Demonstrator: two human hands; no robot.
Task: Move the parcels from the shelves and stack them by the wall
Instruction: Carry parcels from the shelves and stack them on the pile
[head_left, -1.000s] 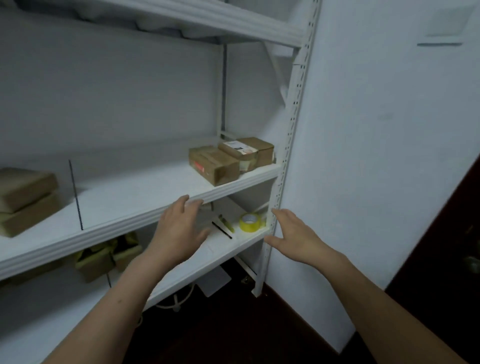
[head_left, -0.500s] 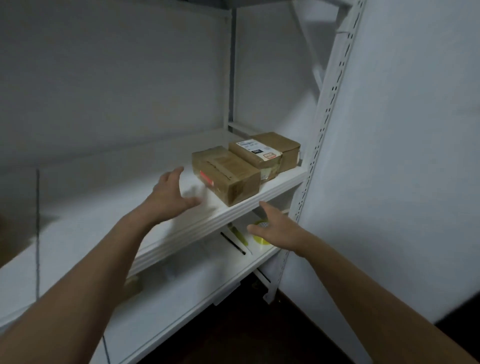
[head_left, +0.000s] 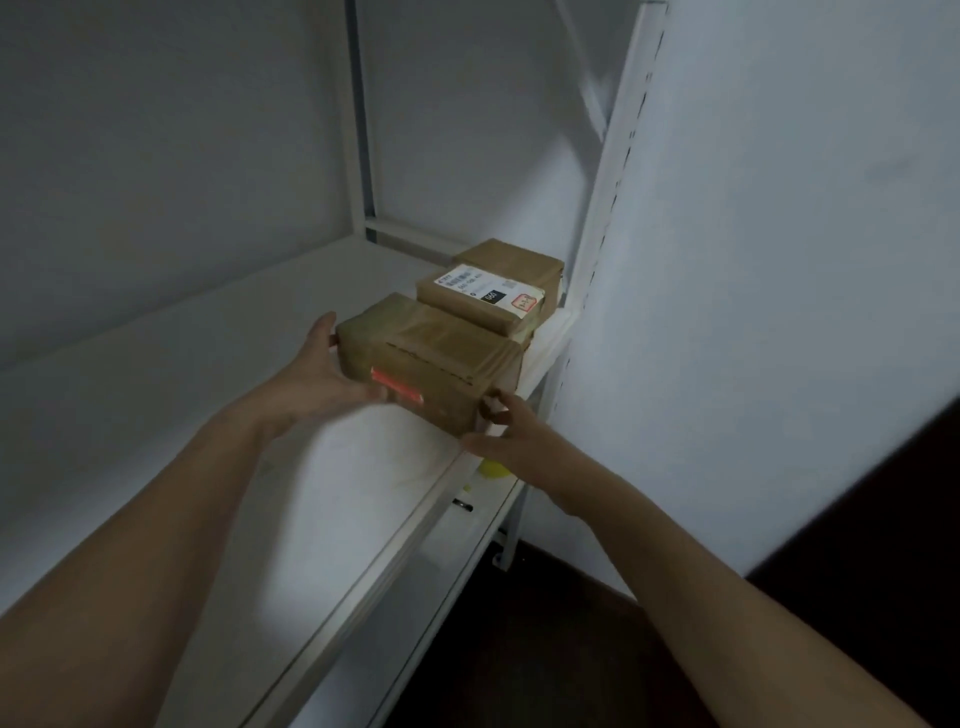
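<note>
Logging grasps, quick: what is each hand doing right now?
Left hand: grips the front parcel at its left end.
Right hand: pinches its near right corner.

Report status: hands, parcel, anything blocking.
Left hand grips front parcel at its left end; right hand grips its near right corner. Parcel at shelf edge. Labelled parcel close behind; nothing in front.

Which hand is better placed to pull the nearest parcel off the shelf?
Probably left: the left hand wraps one end of the red-labelled parcel; the right hand pinches only its lower corner.

Brown parcel, white shelf
</note>
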